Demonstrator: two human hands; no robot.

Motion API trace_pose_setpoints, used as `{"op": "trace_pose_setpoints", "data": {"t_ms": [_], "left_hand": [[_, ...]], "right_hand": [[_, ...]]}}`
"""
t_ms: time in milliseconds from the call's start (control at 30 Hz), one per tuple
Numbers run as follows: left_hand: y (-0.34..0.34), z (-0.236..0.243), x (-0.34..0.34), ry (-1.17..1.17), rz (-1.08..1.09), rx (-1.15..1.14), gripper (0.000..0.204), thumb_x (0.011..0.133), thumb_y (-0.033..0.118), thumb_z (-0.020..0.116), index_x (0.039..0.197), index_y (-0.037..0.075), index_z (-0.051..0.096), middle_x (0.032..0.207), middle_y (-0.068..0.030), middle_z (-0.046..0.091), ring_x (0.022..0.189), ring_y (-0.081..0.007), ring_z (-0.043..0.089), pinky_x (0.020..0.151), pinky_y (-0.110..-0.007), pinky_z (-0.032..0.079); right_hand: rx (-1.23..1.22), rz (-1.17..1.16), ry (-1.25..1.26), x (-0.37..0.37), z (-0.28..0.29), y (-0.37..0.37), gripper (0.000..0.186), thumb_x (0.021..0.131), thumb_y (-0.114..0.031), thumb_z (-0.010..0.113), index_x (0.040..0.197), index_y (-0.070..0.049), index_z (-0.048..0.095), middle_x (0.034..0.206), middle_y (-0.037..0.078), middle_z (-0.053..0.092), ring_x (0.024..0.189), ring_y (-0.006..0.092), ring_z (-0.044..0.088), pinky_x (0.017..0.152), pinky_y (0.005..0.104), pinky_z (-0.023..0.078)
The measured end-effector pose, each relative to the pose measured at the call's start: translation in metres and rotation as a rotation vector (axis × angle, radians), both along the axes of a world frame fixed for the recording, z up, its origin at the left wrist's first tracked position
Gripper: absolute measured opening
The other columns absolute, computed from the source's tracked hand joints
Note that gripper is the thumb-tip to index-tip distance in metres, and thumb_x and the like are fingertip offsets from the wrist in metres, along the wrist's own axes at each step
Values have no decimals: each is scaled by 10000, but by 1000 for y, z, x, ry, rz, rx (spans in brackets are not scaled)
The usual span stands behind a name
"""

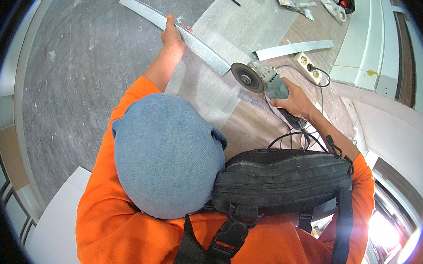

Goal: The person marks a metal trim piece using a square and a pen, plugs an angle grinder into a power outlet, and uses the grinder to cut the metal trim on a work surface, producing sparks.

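My left hand [174, 36] is wrapped round the middle of a long, light-grey metal profile [205, 54], its thumb lying over the top. The profile slants from the far left down to the right. At its near end, the cutting disc [247, 77] of an angle grinder [275, 84] is very close; whether the two touch, I cannot tell. My right hand [292, 98] grips the grinder's green and black body. Sparks do not show. A raised knee in blue denim [169, 153] stands below, between my arms.
A second metal strip [295, 50] lies on the floor beyond the grinder, beside a white power strip [307, 68] with a plugged-in black cord. Loose cable [298, 138] curls under my right forearm. A black bag [285, 175] hangs across my front. Plastic packaging [295, 4] lies at the far right.
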State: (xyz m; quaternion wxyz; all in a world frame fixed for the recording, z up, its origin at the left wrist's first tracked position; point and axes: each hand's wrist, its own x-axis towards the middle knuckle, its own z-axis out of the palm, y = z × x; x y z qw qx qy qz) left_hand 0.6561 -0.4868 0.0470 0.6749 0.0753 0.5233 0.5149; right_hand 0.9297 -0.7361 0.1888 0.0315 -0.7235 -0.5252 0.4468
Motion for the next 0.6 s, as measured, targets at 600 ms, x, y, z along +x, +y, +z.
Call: {"op": "trace_pose_setpoints", "data": {"t_ms": [600], "left_hand": [[-3,3,0,0,9,-57,382,955,363,627,1000,3,508,827,-107,527,624,-264,566,586,-454,514]], "right_hand": [[-28,-31,25,-2,-1,3,729,694,-346,789,1281,16,551,1154,247,648,1067,323,626,961,374,451]]}}
